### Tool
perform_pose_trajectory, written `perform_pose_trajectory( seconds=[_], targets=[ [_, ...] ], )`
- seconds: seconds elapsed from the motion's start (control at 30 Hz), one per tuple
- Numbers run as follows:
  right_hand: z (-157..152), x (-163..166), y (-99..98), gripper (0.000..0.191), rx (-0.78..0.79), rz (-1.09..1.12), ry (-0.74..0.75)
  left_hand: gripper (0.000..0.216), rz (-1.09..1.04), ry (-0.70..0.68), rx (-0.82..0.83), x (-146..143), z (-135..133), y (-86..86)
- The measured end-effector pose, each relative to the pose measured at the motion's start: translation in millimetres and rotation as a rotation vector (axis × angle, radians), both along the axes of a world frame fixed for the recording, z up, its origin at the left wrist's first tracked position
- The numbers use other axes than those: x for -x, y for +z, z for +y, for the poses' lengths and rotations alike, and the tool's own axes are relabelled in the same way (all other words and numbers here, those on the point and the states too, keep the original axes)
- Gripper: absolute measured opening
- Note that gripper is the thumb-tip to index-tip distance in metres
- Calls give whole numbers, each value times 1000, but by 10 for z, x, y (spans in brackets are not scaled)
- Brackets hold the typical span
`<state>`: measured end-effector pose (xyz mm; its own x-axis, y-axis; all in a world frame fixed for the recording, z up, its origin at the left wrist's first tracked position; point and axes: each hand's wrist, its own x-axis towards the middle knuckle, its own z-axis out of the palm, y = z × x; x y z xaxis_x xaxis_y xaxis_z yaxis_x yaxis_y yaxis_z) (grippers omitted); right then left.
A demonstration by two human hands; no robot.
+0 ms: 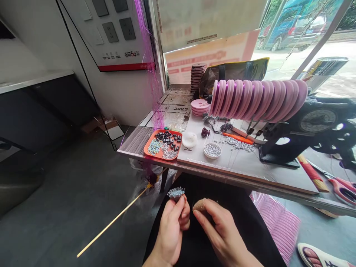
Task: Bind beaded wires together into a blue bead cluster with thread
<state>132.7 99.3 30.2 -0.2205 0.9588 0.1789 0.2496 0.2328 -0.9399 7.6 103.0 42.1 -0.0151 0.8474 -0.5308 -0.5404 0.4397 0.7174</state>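
Above my lap, my left hand (171, 222) is closed around a small fan-shaped bundle (176, 193) of fine strands with pale blue and silvery ends. A little to the right, my right hand (218, 224) pinches a small brown rough-looking piece (199, 205) between thumb and fingers; its exact kind is unclear. The two hands are apart. Beyond them on the table, an orange tray (146, 148) holds black, pale blue and clear beads. To its right are a white round lid-like piece (189, 139) and a small white dish (211, 155) of grey beads.
A black machine (292, 144) carries a row of pink spools (258, 98). Near it lie an orange-handled tool (237, 138), loose grey beads (240, 144) and pink-handled scissors (343, 189). Purple threads (158, 118) hang at the left. A thin stick (112, 221) juts out below the table.
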Motion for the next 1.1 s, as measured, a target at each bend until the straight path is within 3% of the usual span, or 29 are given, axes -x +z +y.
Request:
perform_pose_trajectory(
  seconds=[0.1,0.33,0.6,0.77,1.1],
  targets=[
    [0,19,-11,22,-17,-25,10,41,49,19,28,-4,1,-36],
    [12,27,15,25,34,9,62,27,47,33,50,-5,-6,-59],
    [2,12,-22,27,78,-17,95,42,69,-39,67,-31,-37,-72],
    [2,5,-9,27,97,21,103,32,46,-3,81,-19,-13,-60],
    [0,7,-34,25,130,80,129,29,27,-62,141,-9,-40,-76]
  ],
)
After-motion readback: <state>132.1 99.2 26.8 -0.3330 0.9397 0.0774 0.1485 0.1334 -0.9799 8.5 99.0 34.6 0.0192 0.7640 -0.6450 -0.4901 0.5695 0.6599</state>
